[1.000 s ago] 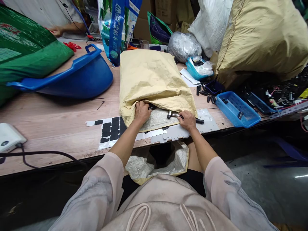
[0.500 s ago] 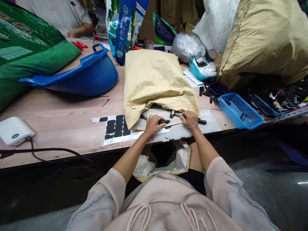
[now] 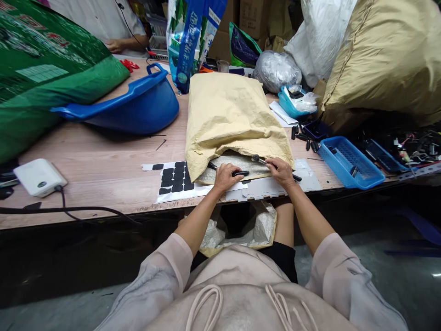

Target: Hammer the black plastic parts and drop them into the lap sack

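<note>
At the mouth of a yellow woven sack [image 3: 234,101], my left hand [image 3: 225,177] is closed around a black-handled tool [image 3: 241,174]. A dark piece shows on the other side of that hand; whether it belongs to the same tool I cannot tell. My right hand [image 3: 280,171] grips a hammer-shaped tool [image 3: 261,160], its round head toward the sack opening and its black handle end sticking out to the right. Both hands rest over the sack's silvery inner lining. Under them lie a grey-white flat card [image 3: 303,177] and a white sheet with black stickers [image 3: 177,177].
A blue scoop-shaped basin [image 3: 138,108] and a white box with a cable [image 3: 40,177] are on the left. Blue baskets [image 3: 351,161] and small black parts lie right. An open sack [image 3: 267,225] is between my knees. Across the table is another person's arm [image 3: 127,43].
The view has shifted, so the table's contents appear farther right. The tool in my right hand has turned slightly, its head looking rounder and darker. My left hand keeps its hold.
</note>
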`<state>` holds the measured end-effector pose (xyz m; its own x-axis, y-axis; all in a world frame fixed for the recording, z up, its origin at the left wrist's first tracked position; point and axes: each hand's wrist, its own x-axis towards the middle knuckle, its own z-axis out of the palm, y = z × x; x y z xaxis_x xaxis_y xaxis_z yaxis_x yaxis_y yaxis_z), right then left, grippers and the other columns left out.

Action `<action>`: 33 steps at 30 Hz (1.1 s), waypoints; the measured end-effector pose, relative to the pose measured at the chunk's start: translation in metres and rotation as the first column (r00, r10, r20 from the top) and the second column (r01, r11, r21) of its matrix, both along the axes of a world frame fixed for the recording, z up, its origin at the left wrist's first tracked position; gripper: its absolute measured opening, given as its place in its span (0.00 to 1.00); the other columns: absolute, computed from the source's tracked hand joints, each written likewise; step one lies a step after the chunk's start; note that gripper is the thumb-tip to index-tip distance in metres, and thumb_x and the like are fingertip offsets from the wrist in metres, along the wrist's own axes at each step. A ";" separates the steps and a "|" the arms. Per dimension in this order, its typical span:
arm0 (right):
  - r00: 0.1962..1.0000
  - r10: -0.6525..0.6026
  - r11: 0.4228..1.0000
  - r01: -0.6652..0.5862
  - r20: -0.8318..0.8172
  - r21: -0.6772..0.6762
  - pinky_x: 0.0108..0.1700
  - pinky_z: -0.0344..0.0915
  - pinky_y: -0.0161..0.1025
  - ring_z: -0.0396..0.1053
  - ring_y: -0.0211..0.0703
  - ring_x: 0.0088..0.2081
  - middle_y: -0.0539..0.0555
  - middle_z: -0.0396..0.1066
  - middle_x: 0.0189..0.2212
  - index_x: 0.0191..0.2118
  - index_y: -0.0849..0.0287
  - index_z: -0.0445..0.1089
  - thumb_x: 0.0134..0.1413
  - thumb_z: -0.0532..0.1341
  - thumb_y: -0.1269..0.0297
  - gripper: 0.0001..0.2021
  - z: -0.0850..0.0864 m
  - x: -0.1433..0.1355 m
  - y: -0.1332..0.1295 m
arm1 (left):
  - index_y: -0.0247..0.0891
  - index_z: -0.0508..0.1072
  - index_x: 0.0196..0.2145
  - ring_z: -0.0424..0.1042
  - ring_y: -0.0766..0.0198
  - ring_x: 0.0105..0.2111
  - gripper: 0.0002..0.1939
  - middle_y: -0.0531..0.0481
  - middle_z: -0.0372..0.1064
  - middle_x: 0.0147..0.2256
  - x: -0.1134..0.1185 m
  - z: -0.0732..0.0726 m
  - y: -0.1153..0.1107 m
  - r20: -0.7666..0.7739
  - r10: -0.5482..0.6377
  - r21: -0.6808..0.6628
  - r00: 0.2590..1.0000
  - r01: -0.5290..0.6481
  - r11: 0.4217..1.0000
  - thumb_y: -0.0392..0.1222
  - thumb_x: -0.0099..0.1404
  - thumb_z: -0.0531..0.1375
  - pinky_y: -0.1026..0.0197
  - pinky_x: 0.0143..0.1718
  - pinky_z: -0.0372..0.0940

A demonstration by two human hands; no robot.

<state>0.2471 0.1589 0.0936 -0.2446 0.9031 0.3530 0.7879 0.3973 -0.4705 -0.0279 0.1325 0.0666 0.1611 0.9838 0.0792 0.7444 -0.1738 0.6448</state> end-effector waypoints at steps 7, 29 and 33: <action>0.992 0.122 0.992 -0.123 -0.043 -0.011 0.51 0.73 0.42 0.79 0.48 0.47 0.55 0.82 0.45 0.49 0.52 0.81 0.69 0.59 0.62 0.13 0.012 -0.014 -0.020 | 0.48 0.85 0.46 0.67 0.49 0.50 0.13 0.48 0.78 0.43 0.001 0.001 0.000 0.000 0.019 -0.025 1.000 -0.019 0.999 0.49 0.65 0.68 0.48 0.55 0.61; 0.994 0.109 0.992 -0.107 0.021 -0.060 0.49 0.71 0.43 0.77 0.49 0.46 0.55 0.81 0.43 0.47 0.51 0.81 0.67 0.60 0.62 0.12 0.014 -0.026 -0.009 | 0.48 0.85 0.44 0.67 0.49 0.52 0.10 0.48 0.76 0.43 0.003 0.005 0.000 0.025 0.003 -0.028 1.000 -0.002 1.000 0.48 0.66 0.68 0.47 0.58 0.59; 0.991 0.062 0.998 -0.059 0.116 -0.031 0.52 0.69 0.45 0.74 0.51 0.48 0.56 0.80 0.43 0.43 0.53 0.80 0.64 0.61 0.66 0.09 0.008 -0.012 0.004 | 0.47 0.85 0.44 0.67 0.47 0.52 0.11 0.47 0.77 0.43 0.003 0.003 0.000 0.026 0.002 -0.029 1.000 -0.002 1.000 0.47 0.64 0.69 0.46 0.59 0.59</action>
